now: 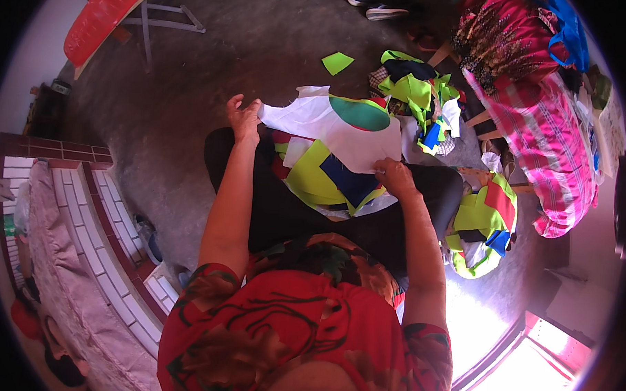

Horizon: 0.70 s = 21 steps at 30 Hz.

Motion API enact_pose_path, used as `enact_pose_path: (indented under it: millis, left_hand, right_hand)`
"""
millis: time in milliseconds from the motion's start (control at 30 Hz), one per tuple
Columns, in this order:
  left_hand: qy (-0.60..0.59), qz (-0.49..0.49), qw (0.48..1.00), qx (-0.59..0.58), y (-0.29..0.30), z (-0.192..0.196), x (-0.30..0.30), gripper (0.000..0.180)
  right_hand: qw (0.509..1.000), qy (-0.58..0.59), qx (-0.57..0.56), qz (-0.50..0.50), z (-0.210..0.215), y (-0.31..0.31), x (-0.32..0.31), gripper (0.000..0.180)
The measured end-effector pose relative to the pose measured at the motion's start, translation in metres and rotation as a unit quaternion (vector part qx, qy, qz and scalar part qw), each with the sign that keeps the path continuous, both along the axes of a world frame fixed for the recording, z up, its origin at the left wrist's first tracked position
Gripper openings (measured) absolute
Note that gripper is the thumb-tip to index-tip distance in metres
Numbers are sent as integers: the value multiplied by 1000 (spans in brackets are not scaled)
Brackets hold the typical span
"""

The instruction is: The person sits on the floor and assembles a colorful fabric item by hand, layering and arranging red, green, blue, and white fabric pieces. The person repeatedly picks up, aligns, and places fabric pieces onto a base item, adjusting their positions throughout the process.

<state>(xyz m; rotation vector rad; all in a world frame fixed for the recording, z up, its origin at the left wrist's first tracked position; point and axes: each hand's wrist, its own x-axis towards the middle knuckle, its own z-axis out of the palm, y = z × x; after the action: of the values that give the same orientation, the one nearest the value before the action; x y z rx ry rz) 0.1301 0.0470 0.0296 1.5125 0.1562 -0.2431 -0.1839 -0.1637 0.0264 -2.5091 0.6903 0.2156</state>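
Observation:
A white piece of fabric [315, 123] is stretched out above my lap between both hands. My left hand [244, 117] pinches its left end, with some fingers raised. At the lower right edge, my right hand [394, 176] grips the cloth with curled fingers. Along the far edge of the white piece shows a rounded green area [359, 114]. Beneath it, on my lap, lie yellow-green scraps [312, 175] and a dark blue scrap [348, 181], partly covered by the white cloth.
A heap of mixed scraps [416, 92] lies on the floor ahead, a single yellow-green scrap [337, 62] beside it. Another scrap bundle [484, 225] sits by my right knee. Pink plaid cloth [535, 145] drapes at the right. A red board [105, 19] stands far left.

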Motion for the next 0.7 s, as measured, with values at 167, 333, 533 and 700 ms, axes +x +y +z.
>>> enact_pose_path:
  millis: [167, 333, 533, 700]
  left_hand:
    - [-27, -73, 996, -31, 4, -13, 5, 54]
    - [-124, -158, 977, 77, -2, -35, 2, 64]
    - [-212, -228, 891, 330, -1, -55, 3, 80]
    - [-194, -306, 850, 382, -4, -47, -7, 86]
  right_hand:
    - [999, 30, 36, -19, 4, 1, 3, 23]
    - [999, 23, 47, -12, 1, -1, 0, 25]
    - [996, 37, 78, -22, 2, -1, 3, 25]
    - [999, -10, 39, -4, -6, -2, -2, 26]
